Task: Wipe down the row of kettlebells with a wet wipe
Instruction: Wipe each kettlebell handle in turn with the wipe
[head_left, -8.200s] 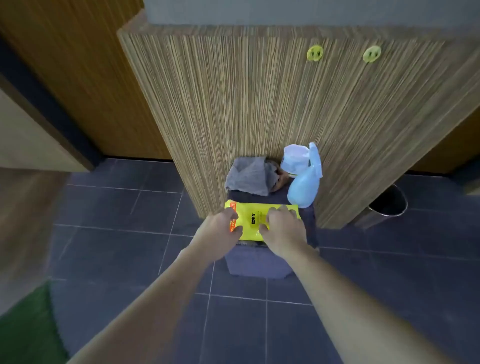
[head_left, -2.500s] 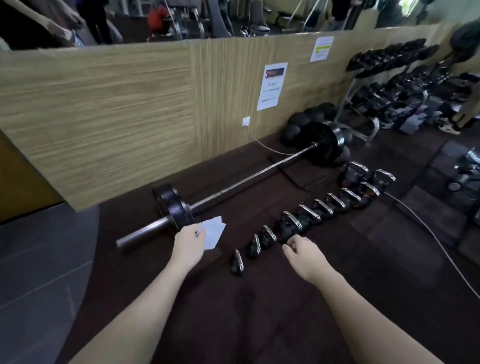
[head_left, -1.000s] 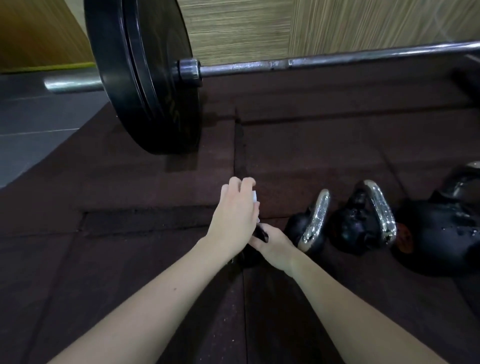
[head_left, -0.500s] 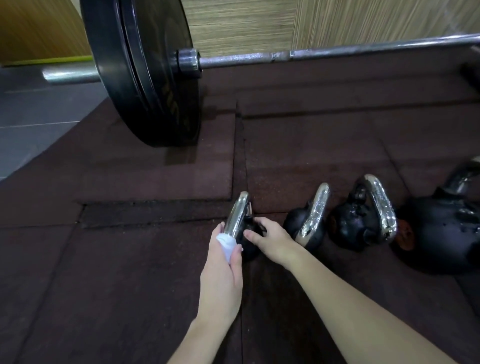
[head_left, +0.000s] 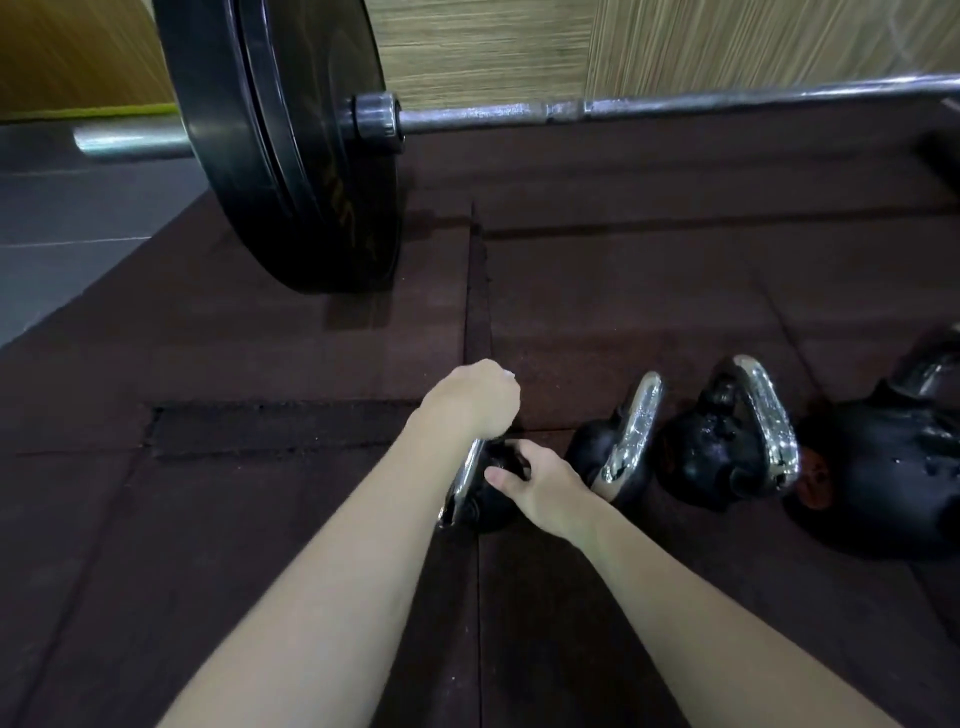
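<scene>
A row of black kettlebells with chrome handles stands on the dark rubber floor. The smallest kettlebell (head_left: 478, 499) is at the row's left end, partly hidden by my arms. My left hand (head_left: 472, 397) is curled over the far end of its chrome handle; the wet wipe is hidden inside that fist. My right hand (head_left: 540, 483) grips the black body of the same kettlebell from the right. To the right stand a second kettlebell (head_left: 621, 457), a third kettlebell (head_left: 727, 447) and a larger one (head_left: 893, 473).
A loaded barbell (head_left: 649, 106) lies across the floor behind the row, its black plate (head_left: 291, 145) standing just left of my hands. A wood-panelled wall (head_left: 519, 47) runs behind it. Grey tiles (head_left: 67, 228) border the rubber mat on the left.
My left hand has slid with the wipe from the near end of the smallest kettlebell's handle to its far end. My right hand keeps its hold on the body.
</scene>
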